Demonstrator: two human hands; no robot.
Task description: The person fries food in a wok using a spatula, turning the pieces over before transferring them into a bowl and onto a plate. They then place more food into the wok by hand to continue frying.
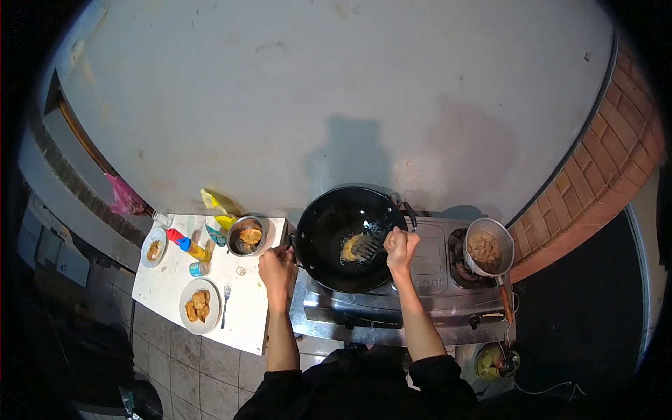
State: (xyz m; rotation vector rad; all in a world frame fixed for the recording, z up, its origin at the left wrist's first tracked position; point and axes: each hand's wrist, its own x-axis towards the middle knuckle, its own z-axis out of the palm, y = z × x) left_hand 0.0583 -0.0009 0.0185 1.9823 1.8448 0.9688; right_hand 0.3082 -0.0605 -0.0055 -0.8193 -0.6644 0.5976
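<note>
A black wok (pixel 329 210) with two side handles sits on the left part of the gas stove. My left hand (pixel 276 269) is closed at the wok's left handle, its fingers mostly covering that handle. In my right hand (pixel 401 248), above the wok's right side, is the handle of a slotted spatula (pixel 365 248). The spatula's head lies in the wok against a golden piece of frying food (pixel 348 249), covering part of it. Some oil glistens around the piece.
A metal strainer (pixel 509 241) with pale pieces rests on the right burner. The white table (pixel 245 318) holds a plate of fried pieces (pixel 184 308), a fork (pixel 225 308), a metal bowl (pixel 257 245), sauce bottles (pixel 196 250) and another plate (pixel 145 255). A wall stands behind.
</note>
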